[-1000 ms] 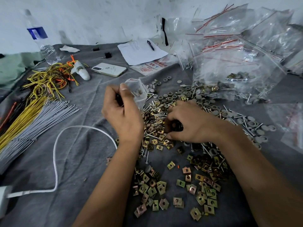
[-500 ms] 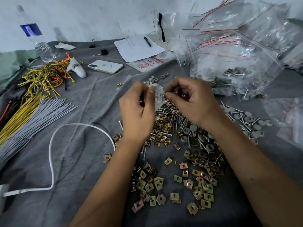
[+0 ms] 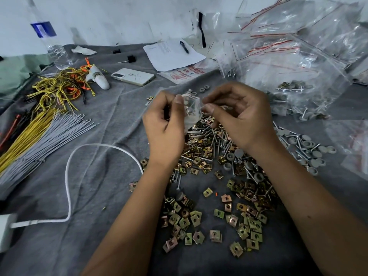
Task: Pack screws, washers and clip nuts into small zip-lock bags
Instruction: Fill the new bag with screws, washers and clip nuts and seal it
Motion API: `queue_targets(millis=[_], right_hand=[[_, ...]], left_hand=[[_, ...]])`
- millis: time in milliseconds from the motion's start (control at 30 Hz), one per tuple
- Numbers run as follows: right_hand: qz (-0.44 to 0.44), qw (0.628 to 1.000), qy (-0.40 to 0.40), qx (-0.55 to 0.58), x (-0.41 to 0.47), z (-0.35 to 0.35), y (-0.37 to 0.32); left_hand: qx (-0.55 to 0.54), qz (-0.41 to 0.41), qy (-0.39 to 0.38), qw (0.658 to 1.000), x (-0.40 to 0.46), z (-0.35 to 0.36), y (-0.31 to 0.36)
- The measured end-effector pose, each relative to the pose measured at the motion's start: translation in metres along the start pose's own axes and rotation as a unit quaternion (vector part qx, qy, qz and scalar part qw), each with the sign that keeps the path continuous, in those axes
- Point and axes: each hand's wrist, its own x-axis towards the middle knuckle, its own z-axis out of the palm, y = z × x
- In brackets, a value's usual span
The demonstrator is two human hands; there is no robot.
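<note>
A small clear zip-lock bag (image 3: 191,111) hangs between my two hands above the pile of parts. My left hand (image 3: 166,124) pinches its left edge with thumb and fingers. My right hand (image 3: 239,114) pinches its right edge at the top. A few small parts show through the plastic. Below lie brass-coloured clip nuts (image 3: 215,220), silver screws (image 3: 211,136) and grey washers (image 3: 310,150), all loose on the grey cloth (image 3: 95,176).
A heap of zip-lock bags (image 3: 298,62), some filled, fills the back right. Yellow and grey wire bundles (image 3: 35,132) lie at left. A white cable (image 3: 69,176), a phone (image 3: 132,76), a water bottle (image 3: 51,46), and papers with a pen (image 3: 173,54) are around.
My right hand left the pile and rose to the bag, now pinching its right edge. My left hand shifted right and inward with the bag.
</note>
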Motion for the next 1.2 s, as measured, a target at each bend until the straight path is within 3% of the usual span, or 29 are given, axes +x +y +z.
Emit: queue_targets(millis=[100,167,233,300,600,1000,1100,1200], right_hand=[[-0.024,0.995,-0.027,-0.089,0.001,-0.007,-0.002],[-0.021,0.967,-0.15,-0.205,0.0,-0.008,-0.001],[0.004,0.912,-0.288,-0.292,-0.004,-0.003,-0.001],[0.018,0.87,-0.366,-0.33,-0.006,0.005,-0.004],[0.021,0.819,-0.433,-0.376,-0.011,0.015,-0.015],[-0.006,0.882,-0.394,-0.258,-0.008,0.012,-0.009],[0.031,0.93,-0.317,-0.183,-0.005,0.002,-0.008],[0.018,0.97,-0.203,-0.13,-0.001,-0.005,-0.005]], left_hand=[[-0.057,-0.041,0.088,0.994,0.004,-0.003,0.001],[-0.099,-0.066,0.154,0.981,0.008,-0.008,0.0],[-0.115,-0.075,0.2,0.97,0.012,-0.011,0.0],[-0.117,-0.072,0.221,0.966,0.014,-0.013,0.001],[-0.105,-0.064,0.192,0.974,0.011,-0.012,0.0],[-0.076,-0.056,0.14,0.986,0.008,-0.01,-0.002],[-0.067,-0.063,0.133,0.987,0.009,-0.011,-0.003],[-0.042,-0.039,0.068,0.996,0.009,-0.009,-0.004]])
